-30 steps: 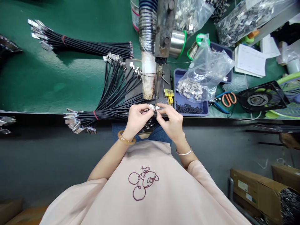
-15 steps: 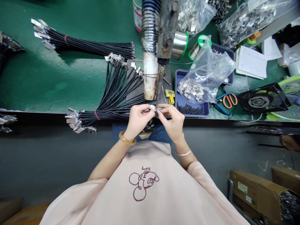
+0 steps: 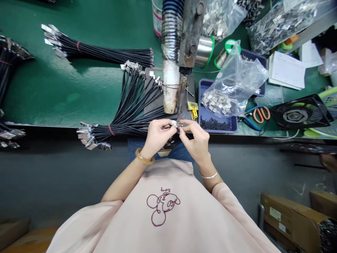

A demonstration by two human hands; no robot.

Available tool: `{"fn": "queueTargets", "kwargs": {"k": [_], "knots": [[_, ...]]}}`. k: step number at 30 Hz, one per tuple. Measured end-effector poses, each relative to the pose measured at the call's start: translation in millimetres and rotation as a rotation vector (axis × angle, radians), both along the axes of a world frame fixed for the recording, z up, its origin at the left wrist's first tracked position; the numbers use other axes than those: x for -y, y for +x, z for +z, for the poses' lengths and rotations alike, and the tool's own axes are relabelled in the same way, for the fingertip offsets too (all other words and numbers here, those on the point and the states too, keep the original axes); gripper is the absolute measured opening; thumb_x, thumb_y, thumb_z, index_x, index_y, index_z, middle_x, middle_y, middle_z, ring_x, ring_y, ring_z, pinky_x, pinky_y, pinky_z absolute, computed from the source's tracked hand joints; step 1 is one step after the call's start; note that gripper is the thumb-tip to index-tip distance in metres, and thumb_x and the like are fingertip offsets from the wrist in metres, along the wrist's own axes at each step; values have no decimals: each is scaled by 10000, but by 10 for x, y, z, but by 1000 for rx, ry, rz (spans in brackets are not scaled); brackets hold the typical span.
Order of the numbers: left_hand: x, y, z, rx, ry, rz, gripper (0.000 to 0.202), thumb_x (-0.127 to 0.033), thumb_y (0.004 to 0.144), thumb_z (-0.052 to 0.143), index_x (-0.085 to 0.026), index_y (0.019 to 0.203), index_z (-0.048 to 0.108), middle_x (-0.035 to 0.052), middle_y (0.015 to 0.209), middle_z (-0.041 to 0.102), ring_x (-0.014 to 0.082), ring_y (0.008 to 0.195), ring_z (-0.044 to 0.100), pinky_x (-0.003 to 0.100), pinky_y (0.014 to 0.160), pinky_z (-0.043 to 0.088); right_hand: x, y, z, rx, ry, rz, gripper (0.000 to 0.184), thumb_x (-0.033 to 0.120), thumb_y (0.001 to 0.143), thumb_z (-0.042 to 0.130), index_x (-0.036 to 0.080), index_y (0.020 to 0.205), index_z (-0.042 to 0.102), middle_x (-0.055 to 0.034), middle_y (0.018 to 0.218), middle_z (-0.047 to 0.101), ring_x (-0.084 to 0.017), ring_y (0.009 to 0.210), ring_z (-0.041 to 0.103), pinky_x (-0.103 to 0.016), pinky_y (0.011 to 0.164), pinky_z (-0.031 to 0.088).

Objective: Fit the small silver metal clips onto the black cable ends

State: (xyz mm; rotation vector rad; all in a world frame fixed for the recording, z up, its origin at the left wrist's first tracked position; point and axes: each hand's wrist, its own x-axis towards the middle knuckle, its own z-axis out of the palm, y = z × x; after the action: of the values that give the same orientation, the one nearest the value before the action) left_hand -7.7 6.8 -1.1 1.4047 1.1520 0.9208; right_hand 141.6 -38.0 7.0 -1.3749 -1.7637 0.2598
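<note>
At the bench's near edge my left hand [image 3: 157, 137] and my right hand [image 3: 196, 138] meet, both pinched on a small metal terminal [image 3: 178, 123] at the end of a black cable, right under the tip of the soldering iron [image 3: 182, 93] that hangs from the overhead machine [image 3: 191, 31]. A fanned bundle of black cables [image 3: 131, 109] with metal ends lies just left of my left hand, tied with a red band. The cable's run through my fingers is hidden.
A second cable bundle [image 3: 105, 52] lies at the back left. A blue tray [image 3: 216, 121] with a plastic bag of metal clips [image 3: 231, 84] sits right of my hands, then orange-handled pliers [image 3: 256, 114], a black fan [image 3: 298, 112], solder spools [image 3: 205, 47] and papers [image 3: 288, 68]. Cardboard boxes [image 3: 289, 214] stand on the floor.
My hands have stayed pinched together under the iron tip, with only slight finger shifts. The view has drifted a little, moving everything slightly right.
</note>
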Motion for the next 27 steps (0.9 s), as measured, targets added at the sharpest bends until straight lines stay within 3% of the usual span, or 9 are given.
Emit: {"fn": "queueTargets", "kwargs": {"k": [11, 17, 23, 27], "knots": [[-15, 14, 64, 25, 49, 52, 154, -235, 761, 622, -134, 671, 696, -18, 602, 556, 76, 537, 373, 217, 512, 281, -28, -24, -2, -143, -26, -23, 114, 142, 895, 621, 222, 813, 623, -48, 1027, 761, -174, 943, 736, -330, 817, 615], [3, 2, -43, -8, 22, 4, 154, -228, 750, 617, -135, 668, 707, -26, 558, 500, 81, 519, 369, 222, 515, 298, 23, 6, -5, -50, -21, 14, 128, 145, 906, 597, 229, 812, 616, -64, 1025, 762, -187, 974, 737, -358, 875, 594], [31, -7, -63, -21, 37, -17, 149, -230, 765, 620, -140, 689, 711, -24, 563, 513, 87, 531, 410, 218, 532, 338, 53, 10, -19, 25, 29, 15, 122, 141, 922, 593, 226, 835, 606, -72, 1017, 764, -171, 945, 739, -315, 803, 594], [54, -17, -67, 68, 5, 2, 112, -239, 765, 662, -143, 708, 672, -11, 612, 595, 97, 557, 523, 214, 569, 422, 79, -32, -53, 23, 76, -17, 116, 153, 929, 593, 227, 841, 609, -66, 1002, 762, -170, 917, 739, -306, 765, 604]]}}
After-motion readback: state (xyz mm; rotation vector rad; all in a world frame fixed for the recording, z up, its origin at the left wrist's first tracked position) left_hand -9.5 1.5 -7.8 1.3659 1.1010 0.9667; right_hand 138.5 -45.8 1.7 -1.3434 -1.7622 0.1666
